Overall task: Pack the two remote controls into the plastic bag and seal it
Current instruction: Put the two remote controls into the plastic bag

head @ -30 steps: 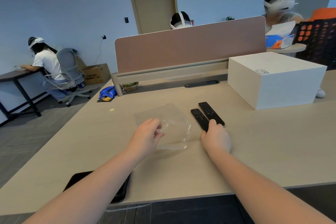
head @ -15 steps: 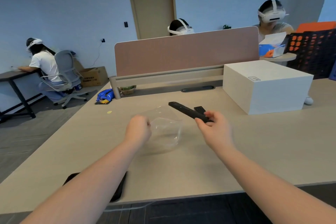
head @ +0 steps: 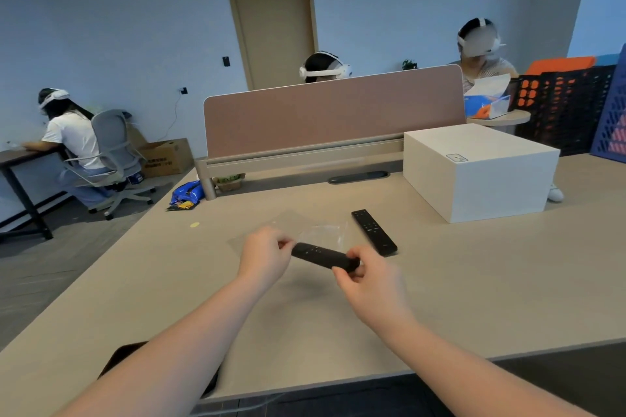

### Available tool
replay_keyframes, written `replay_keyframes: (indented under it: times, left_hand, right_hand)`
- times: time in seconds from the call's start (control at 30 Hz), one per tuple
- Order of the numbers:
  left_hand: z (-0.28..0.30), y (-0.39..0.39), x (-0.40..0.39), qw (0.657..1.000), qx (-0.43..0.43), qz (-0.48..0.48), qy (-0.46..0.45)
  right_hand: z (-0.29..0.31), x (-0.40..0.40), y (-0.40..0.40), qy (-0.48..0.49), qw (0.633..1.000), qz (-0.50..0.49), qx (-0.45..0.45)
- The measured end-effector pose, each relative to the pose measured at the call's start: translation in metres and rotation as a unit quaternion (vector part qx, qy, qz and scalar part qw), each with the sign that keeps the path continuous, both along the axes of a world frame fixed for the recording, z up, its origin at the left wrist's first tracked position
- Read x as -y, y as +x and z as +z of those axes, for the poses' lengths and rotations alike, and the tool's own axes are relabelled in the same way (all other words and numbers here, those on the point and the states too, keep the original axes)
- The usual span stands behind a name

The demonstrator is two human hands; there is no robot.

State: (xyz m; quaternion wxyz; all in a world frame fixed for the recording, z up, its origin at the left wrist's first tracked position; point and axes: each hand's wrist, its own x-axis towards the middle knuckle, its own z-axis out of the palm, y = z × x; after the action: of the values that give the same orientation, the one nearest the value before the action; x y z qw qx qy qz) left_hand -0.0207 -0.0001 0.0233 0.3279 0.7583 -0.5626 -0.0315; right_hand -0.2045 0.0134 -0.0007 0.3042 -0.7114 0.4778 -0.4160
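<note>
My right hand (head: 364, 281) grips the near end of a black remote control (head: 320, 254), held just above the table and pointing left. Its far end lies at the mouth of a clear plastic bag (head: 321, 230), which my left hand (head: 266, 256) pinches by its edge. How far the remote is inside the bag cannot be told. The second black remote (head: 373, 231) lies flat on the beige table (head: 474, 281), just right of the bag and beyond my right hand.
A large white box (head: 481, 173) stands on the table at the back right. A pink divider panel (head: 333, 112) runs along the far edge. A black flat object (head: 115, 359) lies at the near edge under my left forearm. People sit beyond the divider and at a desk on the left.
My right hand picked one remote off the table, lifted it and swung it left to the bag's mouth. My left hand took hold of the bag's edge. The other remote stayed put.
</note>
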Motion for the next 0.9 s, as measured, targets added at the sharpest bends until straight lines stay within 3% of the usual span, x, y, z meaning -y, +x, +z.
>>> replay_keyframes:
  times: [0.23, 0.5, 0.9]
  left_hand:
    - [-0.009, -0.012, -0.002, 0.996, 0.053, -0.070, -0.033]
    - [-0.015, -0.009, -0.002, 0.991, 0.081, -0.111, -0.008]
    - [-0.017, 0.003, -0.002, 0.988, 0.104, -0.117, -0.001]
  right_hand:
    - [-0.025, 0.031, 0.036, 0.012, 0.996, 0.009, -0.092]
    - [-0.038, 0.049, 0.063, -0.028, 0.960, 0.080, -0.269]
    - [-0.049, 0.057, 0.070, -0.101, 0.941, 0.117, -0.299]
